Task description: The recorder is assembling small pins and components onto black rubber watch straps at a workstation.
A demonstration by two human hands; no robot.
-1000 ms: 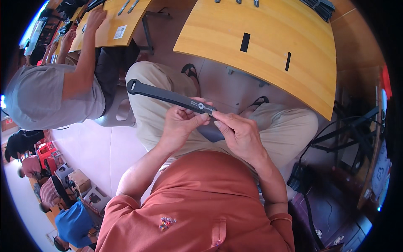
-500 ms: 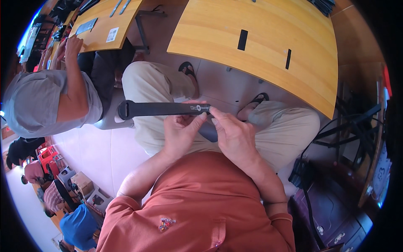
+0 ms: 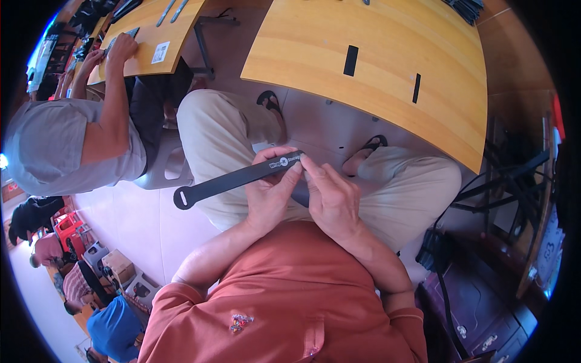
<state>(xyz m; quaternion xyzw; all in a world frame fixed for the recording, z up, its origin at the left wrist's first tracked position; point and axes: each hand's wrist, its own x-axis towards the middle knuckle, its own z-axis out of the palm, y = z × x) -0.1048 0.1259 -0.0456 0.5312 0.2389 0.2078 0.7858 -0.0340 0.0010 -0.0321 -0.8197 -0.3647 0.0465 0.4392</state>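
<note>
A long black strap stretches out to the left above my lap, its rounded, slotted end hanging free and tilted toward me. White print marks the other end, where both hands meet. My left hand is closed on the strap, thumb on top near the print and fingers beneath. Against the strap's right tip, my right hand is closed in a pinch, its fingertips close to the left thumb. Part of that tip is hidden by the fingers.
Ahead stands a wooden table with two short black strips on it and a dark stack at its far right corner. At left, a co-worker in grey handles something at another table. A purple cabinet stands lower right.
The strap's slotted end has swung down toward me, so the strap now slants instead of lying level. Both hands have turned slightly with it. The co-worker's hands have moved farther over their table.
</note>
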